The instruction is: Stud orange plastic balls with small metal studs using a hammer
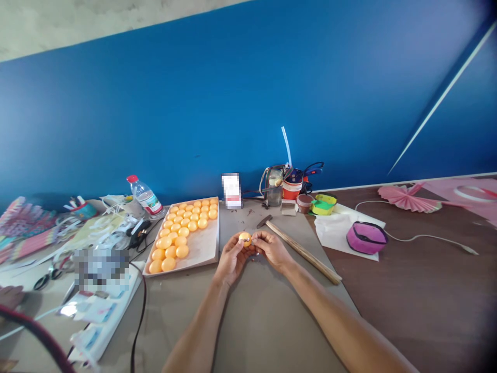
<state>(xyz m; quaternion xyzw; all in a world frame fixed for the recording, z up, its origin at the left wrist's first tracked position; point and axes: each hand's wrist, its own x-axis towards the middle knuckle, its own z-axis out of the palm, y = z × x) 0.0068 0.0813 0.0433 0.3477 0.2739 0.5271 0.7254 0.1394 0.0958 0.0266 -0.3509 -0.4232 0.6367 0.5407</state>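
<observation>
An orange ping-pong ball with a small dark mark or piece on its side sits in the fingers of my left hand. Against the ball's right side, the fingertips of my right hand are pinched together; what they hold is too small to make out. Both hands are just above the grey table mat. To their left, a shallow white tray holds many more orange balls. Close behind my right hand lies a hammer with a wooden handle, and small dark bits are scattered nearby.
A water bottle, scissors and a white power strip crowd the left. At the back stand a glass jar and an orange cup. A purple container sits right. Another person's hand shows far left.
</observation>
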